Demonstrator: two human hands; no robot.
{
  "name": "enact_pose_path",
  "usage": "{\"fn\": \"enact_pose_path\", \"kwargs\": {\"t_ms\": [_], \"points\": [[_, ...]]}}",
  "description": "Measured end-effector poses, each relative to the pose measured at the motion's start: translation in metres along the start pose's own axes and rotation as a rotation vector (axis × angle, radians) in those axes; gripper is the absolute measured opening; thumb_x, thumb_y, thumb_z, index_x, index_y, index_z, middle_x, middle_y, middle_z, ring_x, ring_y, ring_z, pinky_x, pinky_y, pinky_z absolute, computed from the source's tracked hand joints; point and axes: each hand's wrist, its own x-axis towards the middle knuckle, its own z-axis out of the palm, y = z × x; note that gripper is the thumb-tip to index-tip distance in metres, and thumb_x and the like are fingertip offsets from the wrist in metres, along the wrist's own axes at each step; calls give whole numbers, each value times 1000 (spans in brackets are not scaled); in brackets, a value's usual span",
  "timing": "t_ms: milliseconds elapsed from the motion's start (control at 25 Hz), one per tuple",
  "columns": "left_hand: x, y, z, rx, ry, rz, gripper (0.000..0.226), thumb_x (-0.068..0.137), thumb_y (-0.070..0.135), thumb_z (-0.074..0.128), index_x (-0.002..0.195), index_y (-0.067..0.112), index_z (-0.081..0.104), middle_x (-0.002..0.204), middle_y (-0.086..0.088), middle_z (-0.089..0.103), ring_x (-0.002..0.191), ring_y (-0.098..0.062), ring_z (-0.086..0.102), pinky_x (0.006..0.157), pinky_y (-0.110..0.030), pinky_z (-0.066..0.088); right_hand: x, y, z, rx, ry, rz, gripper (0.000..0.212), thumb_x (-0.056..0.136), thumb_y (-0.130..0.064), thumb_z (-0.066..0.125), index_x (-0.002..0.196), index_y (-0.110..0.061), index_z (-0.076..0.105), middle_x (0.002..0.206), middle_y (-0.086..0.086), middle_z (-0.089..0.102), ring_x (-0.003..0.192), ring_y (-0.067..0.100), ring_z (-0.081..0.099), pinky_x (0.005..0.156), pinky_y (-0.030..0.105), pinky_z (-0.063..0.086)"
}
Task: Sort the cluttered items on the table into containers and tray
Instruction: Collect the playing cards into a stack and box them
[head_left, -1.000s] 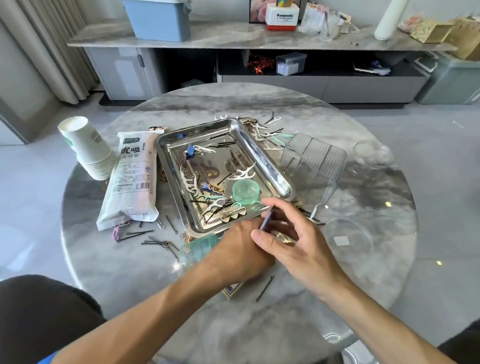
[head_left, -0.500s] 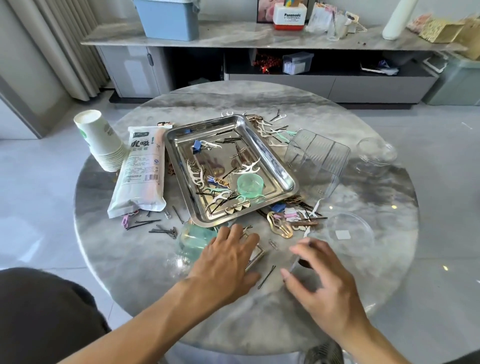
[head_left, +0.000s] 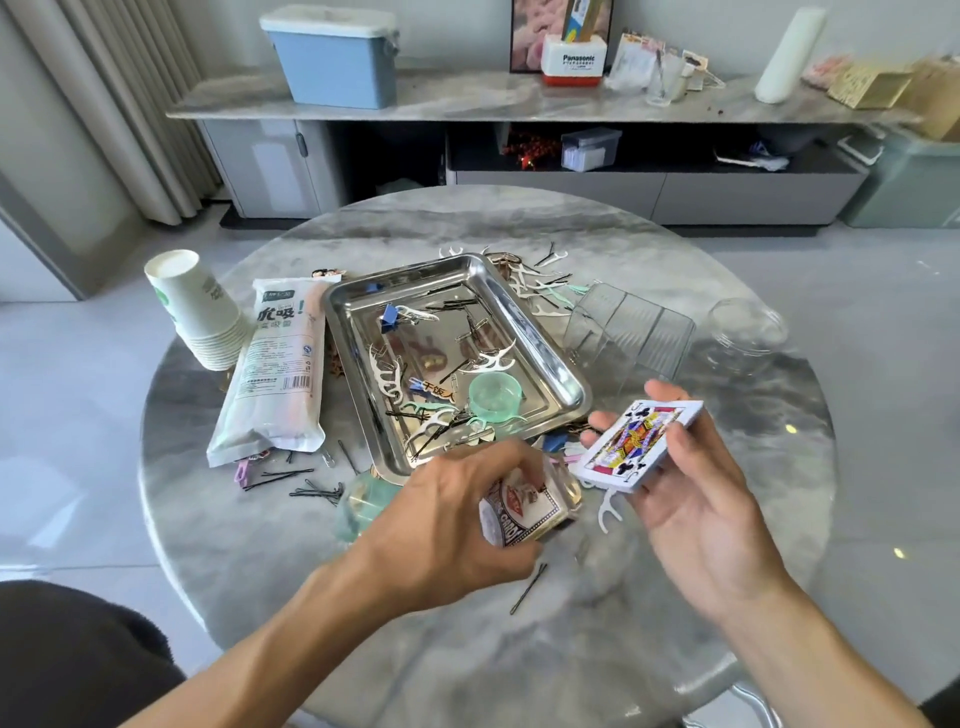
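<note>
A: Report the left third of the frame.

B: A stack of white paper cups (head_left: 195, 312) lies tilted at centre left on the round grey marble desk (head_left: 649, 239). Just right of it lies a white sealed plastic pouch with printed text (head_left: 278, 371). Loose black hairpins (head_left: 311, 486) lie on the desk below the pouch.

A: Centre of the frame?

B: A rectangular stainless steel tray (head_left: 545, 343) sits at centre. It holds white floss picks, black hairpins, a blue binder clip (head_left: 388, 317) and a small translucent green round cup (head_left: 495, 397). More floss picks lie beyond the tray's upper right corner.

A: State of the hands?

B: The left hand (head_left: 447, 525), lower centre, is closed around a printed playing-card box (head_left: 522, 512), held just above the desk. The right hand (head_left: 691, 493), lower right of centre, grips a stack of playing cards (head_left: 636, 441) at its edges, face card up, clear of the desk. The hands are apart.

A: Right third?

B: A clear ribbed plastic container (head_left: 631, 327) lies right of the tray. A clear round plastic jar (head_left: 748, 332) lies further right.
</note>
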Motion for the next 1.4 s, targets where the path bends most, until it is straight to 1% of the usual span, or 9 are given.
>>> {"fn": "enact_pose_path", "kwargs": {"t_ms": [160, 280, 440, 760, 880, 1120, 1200, 1280, 1400], "points": [[4, 6, -7, -97, 22, 23, 41, 68, 33, 80, 100, 34, 53, 88, 14, 62, 79, -12, 60, 74, -31, 50, 8, -5, 9, -16, -58, 42, 42, 79, -29, 67, 120, -24, 64, 117, 30, 65, 102, 32, 67, 83, 38, 55], [5, 7, -6, -86, 2, 56, 40, 70, 29, 81, 101, 33, 55, 90, 16, 62, 82, -6, 59, 76, -25, 49, 10, -4, 9, -11, -95, 55, 43, 80, -29, 73, 122, -24, 64, 115, 30, 66, 101, 32, 66, 83, 41, 54], [7, 8, -4, -103, -16, 88, 40, 75, 32, 78, 105, 33, 53, 97, 14, 61, 88, -6, 57, 80, -29, 47, 13, -4, 7, -64, -96, 68, 35, 88, -23, 51, 120, -26, 66, 110, 26, 67, 95, 34, 64, 82, 44, 51], [6, 11, 0, -162, -58, 150, 40, 78, 31, 79, 106, 33, 50, 105, 12, 63, 97, -14, 60, 84, -38, 49, 17, -9, 1, -170, -162, 21, 44, 83, -16, 66, 126, -26, 63, 115, 25, 67, 92, 30, 67, 80, 37, 56], [5, 11, 0, -185, -50, 138, 41, 77, 33, 80, 108, 33, 52, 106, 17, 61, 95, -9, 59, 83, -36, 49, 17, -12, -1, -271, -194, -27, 47, 78, -21, 70, 125, -28, 63, 116, 23, 68, 102, 31, 67, 83, 37, 55], [5, 8, -1, -343, -20, 23, 46, 73, 28, 82, 106, 29, 51, 96, 8, 65, 85, -21, 63, 81, -39, 53, 15, -11, 1, -499, -346, -90, 54, 76, -37, 82, 126, -26, 64, 128, 12, 65, 113, 23, 62, 96, 37, 51], [4, 6, -1, -352, -16, 3, 48, 72, 26, 83, 106, 28, 50, 96, 9, 66, 87, -20, 64, 83, -39, 53, 13, -9, 1, -643, -429, -25, 50, 84, -49, 71, 127, -25, 66, 139, 0, 58, 131, 14, 51, 103, 27, 44], [4, 4, 0, -323, -6, -16, 48, 71, 27, 83, 104, 29, 49, 96, 10, 65, 87, -20, 64, 83, -41, 53, 13, -8, 4, -685, -430, 64, 44, 90, -53, 62, 128, -30, 66, 145, -10, 52, 135, 7, 46, 102, 17, 41], [6, 5, 0, -311, 37, -18, 53, 71, 25, 82, 109, 32, 45, 102, 9, 64, 91, -21, 65, 83, -42, 53, 12, -2, 11, -363, -263, 341, 61, 82, -42, 75, 139, -32, 54, 116, 3, 67, 99, 19, 63, 90, 35, 53]]}}
